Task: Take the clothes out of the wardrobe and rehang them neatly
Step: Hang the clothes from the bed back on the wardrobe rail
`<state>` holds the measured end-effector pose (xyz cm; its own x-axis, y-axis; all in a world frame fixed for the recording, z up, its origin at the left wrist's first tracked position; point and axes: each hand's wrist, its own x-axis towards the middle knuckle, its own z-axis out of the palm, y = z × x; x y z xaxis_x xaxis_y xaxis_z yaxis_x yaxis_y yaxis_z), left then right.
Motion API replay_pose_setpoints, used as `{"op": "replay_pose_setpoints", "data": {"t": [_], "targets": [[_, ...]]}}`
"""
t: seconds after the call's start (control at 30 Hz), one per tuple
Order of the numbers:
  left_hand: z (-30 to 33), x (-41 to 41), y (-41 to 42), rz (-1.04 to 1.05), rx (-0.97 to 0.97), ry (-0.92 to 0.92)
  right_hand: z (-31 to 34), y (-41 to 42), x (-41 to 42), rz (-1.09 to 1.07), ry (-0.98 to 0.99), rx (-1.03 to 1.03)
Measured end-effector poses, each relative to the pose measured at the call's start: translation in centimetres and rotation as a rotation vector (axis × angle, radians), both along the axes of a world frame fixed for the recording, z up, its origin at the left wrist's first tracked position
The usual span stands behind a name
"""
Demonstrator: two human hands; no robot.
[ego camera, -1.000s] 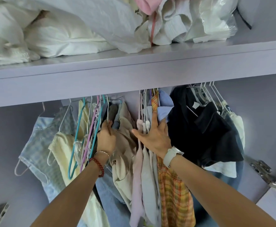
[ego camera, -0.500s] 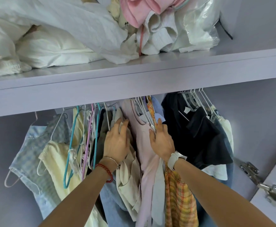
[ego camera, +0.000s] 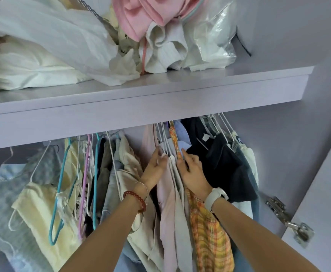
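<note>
Clothes hang close together under the wardrobe shelf [ego camera: 141,107]. My left hand [ego camera: 155,167] touches a pale pink garment [ego camera: 165,203] with straight fingers, next to several white hangers [ego camera: 165,146]. My right hand [ego camera: 192,171] presses with straight fingers against an orange plaid shirt [ego camera: 209,232], beside a black garment [ego camera: 223,163]. Between my hands hang thin pale garments [ego camera: 182,222]. A beige garment [ego camera: 129,163] hangs left of my left wrist. The rail itself is hidden behind the shelf front.
Further left hang a yellow top [ego camera: 35,209], a light blue checked top [ego camera: 5,189] and teal [ego camera: 59,193] and purple hangers. White bedding [ego camera: 33,63] and a pink garment [ego camera: 141,18] are piled on the shelf. A door hinge [ego camera: 290,218] sticks out at the right.
My left hand has moved right from the beige garment to the pink one, close to my right hand. The camera has tilted up, showing more of the shelf.
</note>
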<state>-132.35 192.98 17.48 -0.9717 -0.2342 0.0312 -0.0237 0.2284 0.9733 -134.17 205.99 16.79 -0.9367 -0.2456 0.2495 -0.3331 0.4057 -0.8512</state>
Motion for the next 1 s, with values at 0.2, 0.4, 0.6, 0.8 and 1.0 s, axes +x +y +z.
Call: {"op": "replay_pose_setpoints", "data": {"t": [0.2,0.4,0.6,0.8,1.0], "targets": [[-0.7,-1.2,1.9,-0.060,-0.110,0.049,0.5,1.0,-0.2,0.166,-0.142,-0.088],[1.4,1.7,-0.6,0.077,-0.690,0.132,0.6,1.3,1.6,-0.103,0.240,0.219],[3.5,9.0,-6.6,0.482,-0.980,0.312,2.7,-3.3,5.3,0.001,0.651,0.080],[2.8,13.2,-11.6,0.595,-0.855,-0.093,0.8,-10.8,7.1,0.289,0.183,0.049],[0.7,14.2,-14.8,0.547,-0.488,0.053,0.5,-15.5,7.3,0.350,-0.288,-0.070]]}}
